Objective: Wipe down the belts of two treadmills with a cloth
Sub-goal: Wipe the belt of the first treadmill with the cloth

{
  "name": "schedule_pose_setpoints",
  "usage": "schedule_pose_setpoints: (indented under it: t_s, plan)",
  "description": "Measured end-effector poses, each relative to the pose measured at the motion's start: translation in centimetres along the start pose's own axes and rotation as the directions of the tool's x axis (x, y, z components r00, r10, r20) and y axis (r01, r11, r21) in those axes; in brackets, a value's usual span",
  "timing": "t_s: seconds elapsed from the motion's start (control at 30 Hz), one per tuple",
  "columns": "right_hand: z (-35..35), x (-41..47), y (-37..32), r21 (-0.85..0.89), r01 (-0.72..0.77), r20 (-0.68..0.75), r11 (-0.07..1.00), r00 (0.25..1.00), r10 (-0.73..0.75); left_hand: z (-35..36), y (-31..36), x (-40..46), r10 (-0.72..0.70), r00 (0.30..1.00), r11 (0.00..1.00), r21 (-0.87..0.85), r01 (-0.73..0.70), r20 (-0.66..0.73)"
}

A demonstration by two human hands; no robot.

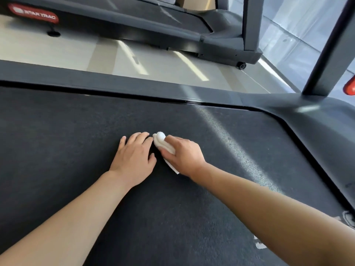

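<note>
The near treadmill's black belt (76, 141) fills most of the view. My right hand (184, 154) grips a small white cloth (160, 140) and holds it down on the belt near its middle. The cloth's bunched end sticks out past my fingers and a flat corner shows under my wrist. My left hand (134, 152) lies flat on the belt just left of the cloth, fingers straight, holding nothing. A second treadmill (153, 22) stands beyond a strip of floor, its belt partly seen at the top.
A grey side rail (115, 81) borders the near belt's far edge. The near treadmill's upright post (326, 60) rises at the right, with a red part (350, 88) beside it. Pale floor (96, 58) lies between the two machines. A glass wall (299, 25) is at the far right.
</note>
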State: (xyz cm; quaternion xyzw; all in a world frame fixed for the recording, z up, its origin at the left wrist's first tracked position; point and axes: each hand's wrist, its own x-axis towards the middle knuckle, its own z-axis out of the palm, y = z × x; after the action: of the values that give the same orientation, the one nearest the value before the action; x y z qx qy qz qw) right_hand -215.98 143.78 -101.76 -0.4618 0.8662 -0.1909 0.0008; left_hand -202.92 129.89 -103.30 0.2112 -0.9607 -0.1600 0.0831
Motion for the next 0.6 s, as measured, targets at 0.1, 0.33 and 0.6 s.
schedule_pose_setpoints:
  t_s: [0.1,0.33,0.6]
  plan:
    - [-0.9,3.3,4.1,-0.020,-0.114,-0.039,0.993,0.993,0.113,0.7,1.2,0.8,0.008,1.000,1.000,0.002,-0.008,-0.030]
    - [-6.8,6.9,20.1,-0.028,-0.440,-0.146,0.897,0.890,0.432,3.2,5.3,1.0,-0.010,0.998,1.000,0.020,0.012,-0.065]
    - [-7.3,6.6,23.3,-0.093,-0.588,-0.276,0.804,0.791,0.546,3.2,5.3,1.2,0.010,0.995,0.999,0.051,-0.005,-0.101]
